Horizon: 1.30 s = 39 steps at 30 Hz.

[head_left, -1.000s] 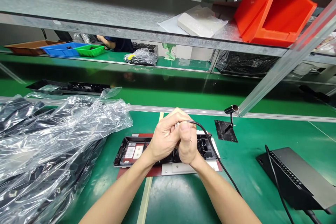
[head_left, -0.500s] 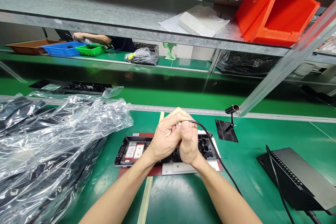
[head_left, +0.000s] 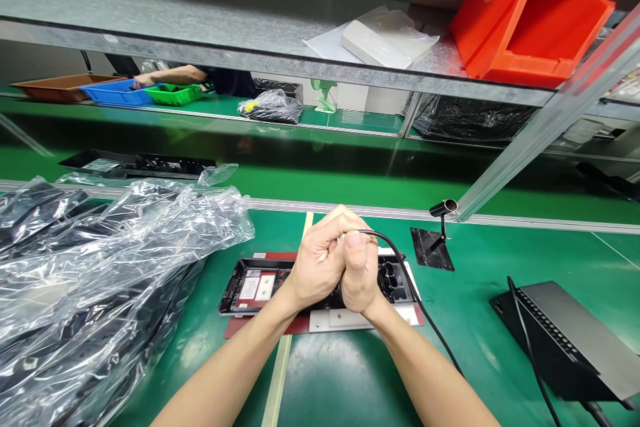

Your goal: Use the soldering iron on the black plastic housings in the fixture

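Observation:
My left hand (head_left: 317,263) and my right hand (head_left: 361,273) are closed and pressed together. They grip the end of a black cable (head_left: 425,317), whose tip is hidden among the fingers. From there the cable arches out to the right and runs down toward the front edge of the view. Directly beneath both hands lies a long black plastic housing (head_left: 231,292), its middle covered by them. The housing rests on a dark red and white fixture plate (head_left: 325,321). Round black parts show at the housing's right end.
Plastic-wrapped black parts (head_left: 125,260) pile up at the left. A small tube stand (head_left: 433,248) is behind on the right, near a black and grey box (head_left: 575,333). Overhead, a metal shelf (head_left: 175,33) carries a red bin (head_left: 490,33). Across, a co-worker's hand (head_left: 145,80) is at a blue tray (head_left: 113,95).
The co-worker's hand has lowered toward the blue tray. My hands keep the same closed hold on the cable, with almost no visible movement.

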Each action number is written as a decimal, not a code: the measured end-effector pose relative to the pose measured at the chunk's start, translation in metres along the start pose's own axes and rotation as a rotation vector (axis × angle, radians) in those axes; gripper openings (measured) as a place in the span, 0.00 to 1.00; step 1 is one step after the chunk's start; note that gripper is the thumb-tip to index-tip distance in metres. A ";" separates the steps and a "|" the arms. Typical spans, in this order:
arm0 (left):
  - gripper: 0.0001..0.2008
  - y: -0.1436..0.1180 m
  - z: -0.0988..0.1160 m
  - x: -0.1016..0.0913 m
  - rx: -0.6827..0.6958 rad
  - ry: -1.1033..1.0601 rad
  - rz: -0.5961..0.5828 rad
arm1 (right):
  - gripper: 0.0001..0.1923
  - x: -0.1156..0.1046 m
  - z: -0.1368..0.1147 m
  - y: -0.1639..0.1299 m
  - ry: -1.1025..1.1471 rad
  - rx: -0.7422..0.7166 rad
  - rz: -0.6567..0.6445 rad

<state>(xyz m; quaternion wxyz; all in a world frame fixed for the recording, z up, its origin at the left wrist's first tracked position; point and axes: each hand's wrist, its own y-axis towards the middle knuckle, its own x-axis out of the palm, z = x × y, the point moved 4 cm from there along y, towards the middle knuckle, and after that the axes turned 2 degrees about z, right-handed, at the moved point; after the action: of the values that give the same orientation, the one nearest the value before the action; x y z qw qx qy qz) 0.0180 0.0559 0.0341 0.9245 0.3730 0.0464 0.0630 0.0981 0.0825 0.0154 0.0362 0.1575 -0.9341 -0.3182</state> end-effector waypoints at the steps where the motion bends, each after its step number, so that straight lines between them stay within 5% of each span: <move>1: 0.10 0.000 0.000 0.000 0.007 0.002 0.004 | 0.26 0.000 0.000 0.000 -0.007 0.002 0.010; 39: 0.10 -0.002 -0.002 0.002 0.043 0.027 0.052 | 0.25 -0.002 0.001 0.001 -0.086 0.022 0.007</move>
<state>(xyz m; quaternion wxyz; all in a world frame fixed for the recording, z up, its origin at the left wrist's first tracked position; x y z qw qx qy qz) 0.0198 0.0560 0.0313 0.9138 0.3927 0.0506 0.0909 0.0994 0.0838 0.0153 -0.0045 0.1409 -0.9389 -0.3141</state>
